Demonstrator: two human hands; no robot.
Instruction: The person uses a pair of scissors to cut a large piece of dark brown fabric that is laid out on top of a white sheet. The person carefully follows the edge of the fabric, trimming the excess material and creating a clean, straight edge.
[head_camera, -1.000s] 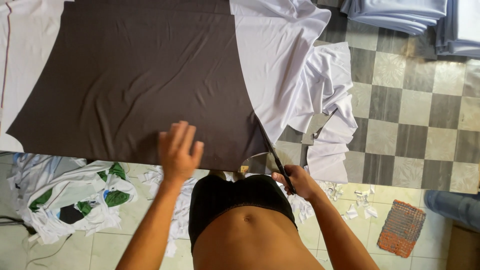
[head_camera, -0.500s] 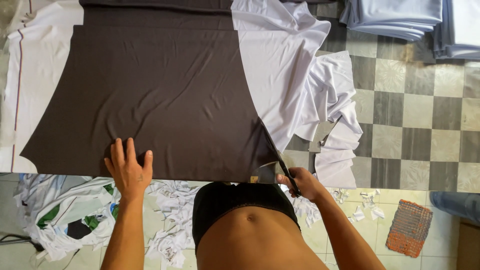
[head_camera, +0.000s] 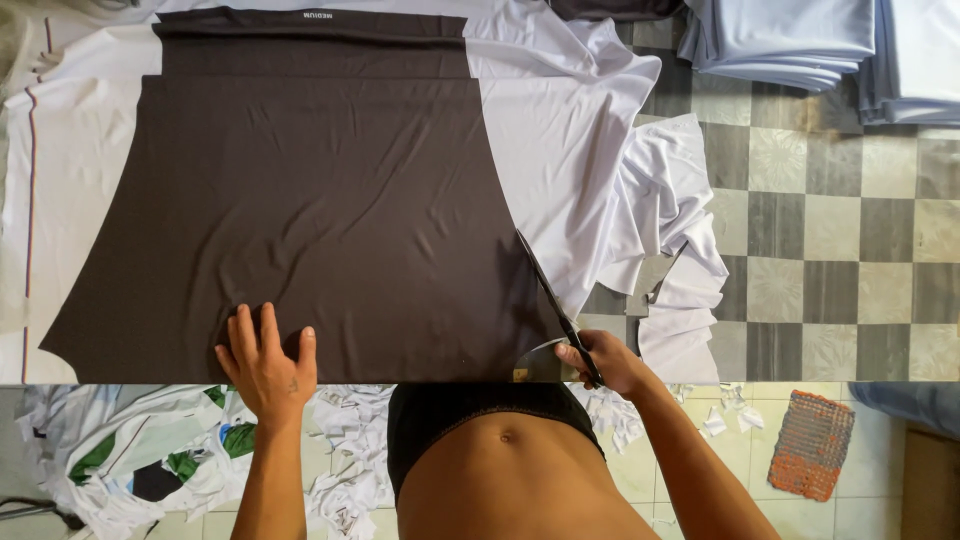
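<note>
Scissors (head_camera: 556, 305): gripped in my right hand (head_camera: 605, 362), blades lying along the slanted right edge of the dark fabric (head_camera: 320, 210).
Left hand (head_camera: 265, 362): fingers spread, pressed flat on the dark fabric's near edge.
Dark fabric: smooth on the white cloth (head_camera: 570, 150), reaching the table's near edge.
Right side: white cloth hangs crumpled over the checkered floor (head_camera: 830, 260).
Far corner: folded stacks (head_camera: 800, 40).

Counter (head_camera: 12, 310): white fabric (head_camera: 570, 140) spread flat, dark fabric panel (head_camera: 320, 210) laid on top. Checkered floor (head_camera: 830, 260): fabric scraps (head_camera: 350, 440), woven mat (head_camera: 810, 445).
</note>
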